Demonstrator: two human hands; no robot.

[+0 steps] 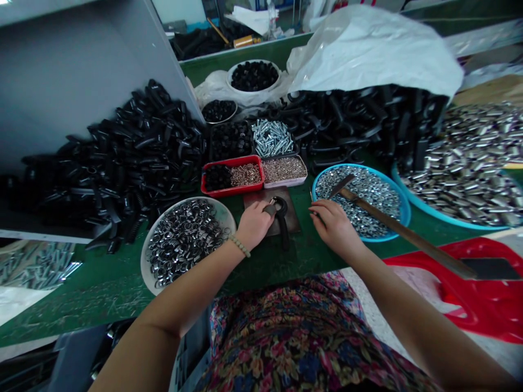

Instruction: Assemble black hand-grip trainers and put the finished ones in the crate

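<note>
My left hand (254, 223) is closed around a black handle part (281, 213) that rests on a dark flat plate (291, 218) on the green table. A bead bracelet sits on that wrist. My right hand (333, 222) lies just right of the plate, at the rim of a blue bowl (402, 218) of silver nuts. Its fingers are curled and pinch a thin pin-like object I cannot make out. A long flat wooden bar (402, 231) lies across the blue bowl.
A white bowl of metal rings (183, 239) stands left of my hand. A red tray (232, 175), a tray of small parts (284, 170) and a tray of bolts (272, 137) sit behind. Black handle heaps (122, 152) flank both sides. A red plastic chair (482, 299) is at right.
</note>
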